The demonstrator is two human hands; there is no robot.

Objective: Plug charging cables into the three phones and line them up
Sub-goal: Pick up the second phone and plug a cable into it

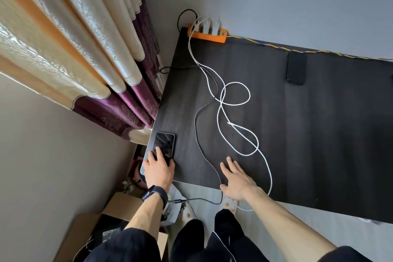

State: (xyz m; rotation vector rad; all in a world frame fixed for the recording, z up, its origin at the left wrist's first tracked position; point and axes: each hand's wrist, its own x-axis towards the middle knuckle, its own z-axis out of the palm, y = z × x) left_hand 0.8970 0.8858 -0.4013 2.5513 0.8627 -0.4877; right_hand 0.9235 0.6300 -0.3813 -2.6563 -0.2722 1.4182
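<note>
1. Your left hand (158, 169) presses flat on a dark phone (164, 147) at the table (308, 134) corner — fingers spread, not gripping.
2. Your right hand (237, 181) lies open beside it — grey cable (198, 144) between them, white cables (238, 134) just beyond.
3. A second phone (296, 68) lies well apart, far right.

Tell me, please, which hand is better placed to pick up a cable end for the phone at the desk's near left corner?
Probably the right hand: it lies open on the desk beside the grey cable and white cable, while the left hand already rests on the phone.
</note>
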